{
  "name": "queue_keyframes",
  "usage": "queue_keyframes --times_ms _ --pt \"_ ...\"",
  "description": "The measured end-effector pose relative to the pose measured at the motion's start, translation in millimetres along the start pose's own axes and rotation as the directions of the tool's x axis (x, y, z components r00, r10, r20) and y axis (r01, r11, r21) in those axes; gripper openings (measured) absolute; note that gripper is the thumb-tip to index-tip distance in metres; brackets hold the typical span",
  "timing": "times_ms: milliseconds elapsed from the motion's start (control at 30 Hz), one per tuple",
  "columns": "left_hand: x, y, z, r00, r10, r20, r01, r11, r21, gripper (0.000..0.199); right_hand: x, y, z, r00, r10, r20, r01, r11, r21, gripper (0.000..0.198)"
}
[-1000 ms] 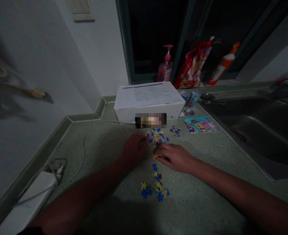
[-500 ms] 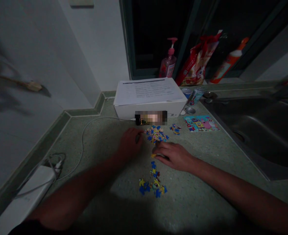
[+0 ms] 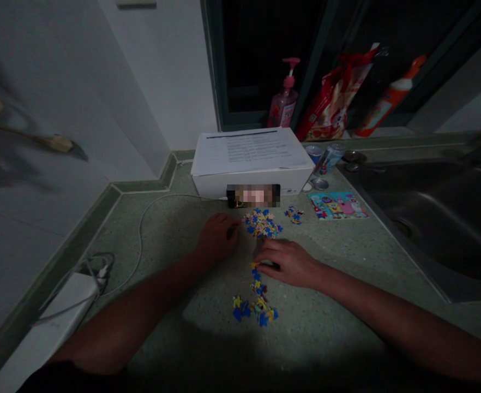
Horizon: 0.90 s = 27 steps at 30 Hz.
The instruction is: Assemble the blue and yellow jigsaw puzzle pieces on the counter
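Closer to the blue piece (image 3: pixel 256 274) than before, the orange piece (image 3: pixel 254 266) lies at its twelve o'clock, by the right hand (image 3: pixel 288 262); whether those fingers clamp it, I cannot tell. Left hand (image 3: pixel 219 236) curls at nine o'clock of the puzzle pile (image 3: pixel 262 222), its finger closure unclear

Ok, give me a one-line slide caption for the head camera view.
Right hand at an orange puzzle piece, left hand beside the larger pile, on a dim green counter.
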<state>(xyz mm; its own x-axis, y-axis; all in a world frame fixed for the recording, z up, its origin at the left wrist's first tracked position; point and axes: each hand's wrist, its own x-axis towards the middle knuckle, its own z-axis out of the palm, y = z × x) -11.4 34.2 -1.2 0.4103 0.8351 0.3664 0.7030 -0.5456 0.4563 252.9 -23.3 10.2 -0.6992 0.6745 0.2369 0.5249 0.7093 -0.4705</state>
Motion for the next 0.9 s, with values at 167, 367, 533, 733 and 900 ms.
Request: queue_keyframes --times_ms 167,367,533,733,900 --pt "0.4 0.5 -0.2 1.0 0.006 0.026 -0.007 1.0 0.019 0.013 1.3 0.5 1.6 1.0 -0.027 -0.006 0.027 0.999 0.023 0.01" --pt "0.8 0.3 1.6 0.999 0.024 0.026 -0.025 1.0 0.016 0.015 1.6 -2.6 1.6 1.0 -0.019 0.006 0.018 0.999 0.039 0.007" --pt "1.0 2.4 0.6 1.0 0.003 0.012 -0.004 1.0 0.028 0.014 1.4 -4.5 -0.5 1.0 0.005 -0.021 -0.004 0.998 0.064 0.007" --pt "-1.0 7.0 -0.6 1.0 -0.01 0.01 0.01 1.0 0.025 0.015 -0.5 -7.7 1.2 0.998 0.046 -0.046 -0.042 0.996 0.083 0.007" --pt "-4.4 11.8 -6.5 1.0 0.008 0.018 -0.008 1.0 0.021 0.017 -0.9 -12.3 3.0 0.99 0.112 -0.087 -0.105 0.991 0.083 0.009"
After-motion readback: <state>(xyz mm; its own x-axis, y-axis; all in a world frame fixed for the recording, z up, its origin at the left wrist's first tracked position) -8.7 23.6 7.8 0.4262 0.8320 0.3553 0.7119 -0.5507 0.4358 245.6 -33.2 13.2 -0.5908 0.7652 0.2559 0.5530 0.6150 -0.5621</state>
